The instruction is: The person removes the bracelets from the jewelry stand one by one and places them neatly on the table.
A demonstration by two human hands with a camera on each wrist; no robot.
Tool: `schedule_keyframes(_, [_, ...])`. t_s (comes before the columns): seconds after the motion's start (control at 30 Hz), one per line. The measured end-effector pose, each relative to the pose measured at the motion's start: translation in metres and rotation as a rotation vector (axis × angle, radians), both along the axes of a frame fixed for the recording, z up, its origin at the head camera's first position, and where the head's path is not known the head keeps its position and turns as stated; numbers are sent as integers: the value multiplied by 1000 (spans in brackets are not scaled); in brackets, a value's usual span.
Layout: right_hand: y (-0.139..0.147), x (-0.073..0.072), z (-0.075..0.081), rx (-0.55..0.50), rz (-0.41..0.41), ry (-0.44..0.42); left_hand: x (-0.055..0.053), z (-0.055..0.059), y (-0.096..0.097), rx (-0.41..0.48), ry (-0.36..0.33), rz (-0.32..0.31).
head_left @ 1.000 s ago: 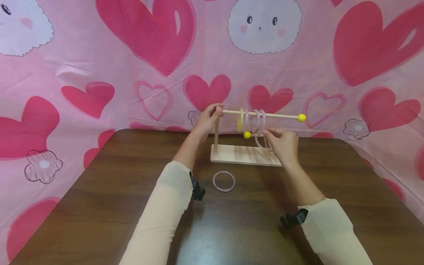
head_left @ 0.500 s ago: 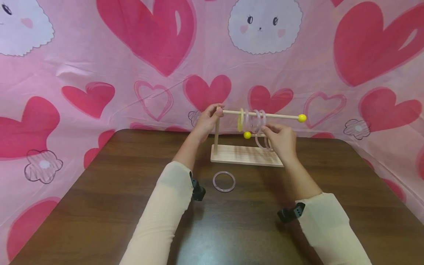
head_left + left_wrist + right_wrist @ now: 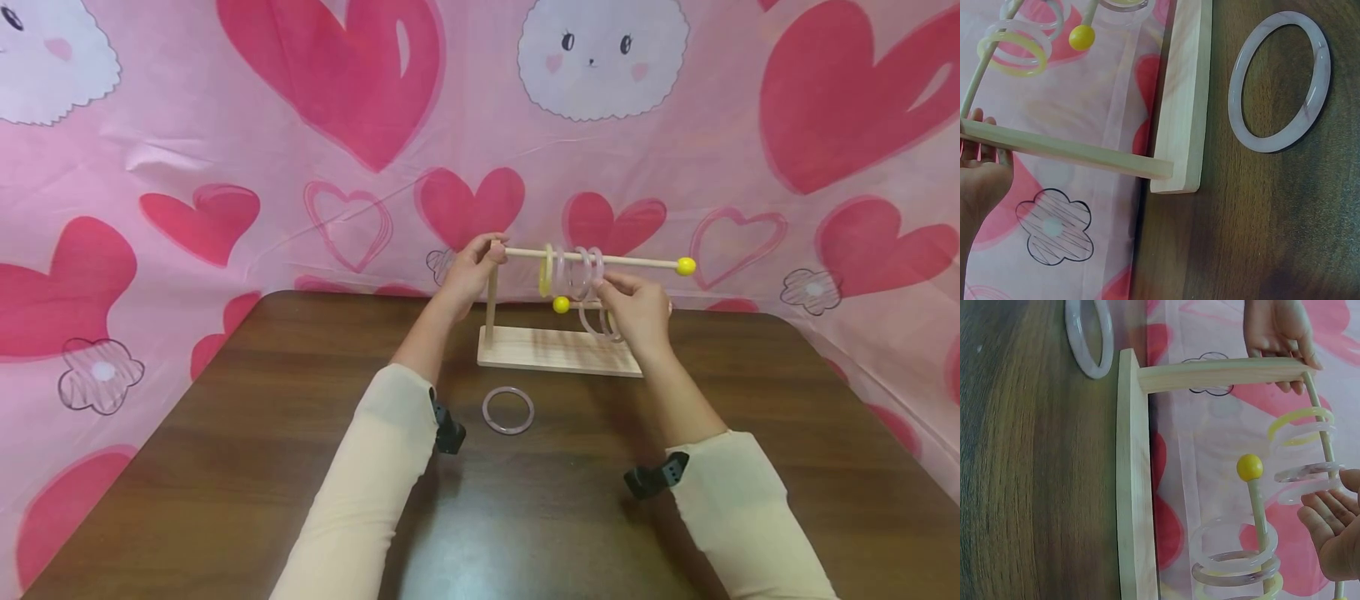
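Bangles (image 3: 544, 283) hang on the rack (image 3: 551, 352); the right hand (image 3: 637, 315) pinches one, the left hand (image 3: 471, 271) grips the ten-o'clock post (image 3: 491, 312).

A brown table (image 3: 525, 517) bears a lilac bangle (image 3: 1235, 100) and wooden stand (image 3: 551, 350).
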State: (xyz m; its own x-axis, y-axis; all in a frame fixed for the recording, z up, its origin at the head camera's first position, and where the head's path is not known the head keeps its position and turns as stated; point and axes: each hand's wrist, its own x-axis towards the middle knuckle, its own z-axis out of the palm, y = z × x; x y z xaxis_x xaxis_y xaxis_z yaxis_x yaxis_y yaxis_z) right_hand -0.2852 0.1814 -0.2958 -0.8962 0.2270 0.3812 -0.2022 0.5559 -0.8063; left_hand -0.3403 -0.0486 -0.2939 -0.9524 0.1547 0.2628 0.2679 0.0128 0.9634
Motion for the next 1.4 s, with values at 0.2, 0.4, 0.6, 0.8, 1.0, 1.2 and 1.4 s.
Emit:
schedule_keyframes(0.2, [-1,-1,1,-93,34,-31,1,1,0,-1,0,-3])
schedule_keyframes(0.4, [-1,-2,1,-81,31,-14,1,1,0,-9,-7,-6])
schedule_keyframes(0.6, [-1,-3,-1,-73,14,0,1,1,-1,-12,-9,-8])
schedule_keyframes(0.8, [-1,-2,-2,-65,-6,21,1,1,0,2,0,-13])
schedule_keyframes(1.0, [-1,-1,-3,-95,-4,60,0,0,0,11,2,-16])
schedule_keyframes(1.2, [0,1,-3,-176,44,87,0,0,0,15,3,-10])
schedule_keyframes(1.4, [2,3,-2,-195,27,102,1,0,0,14,1,-18])
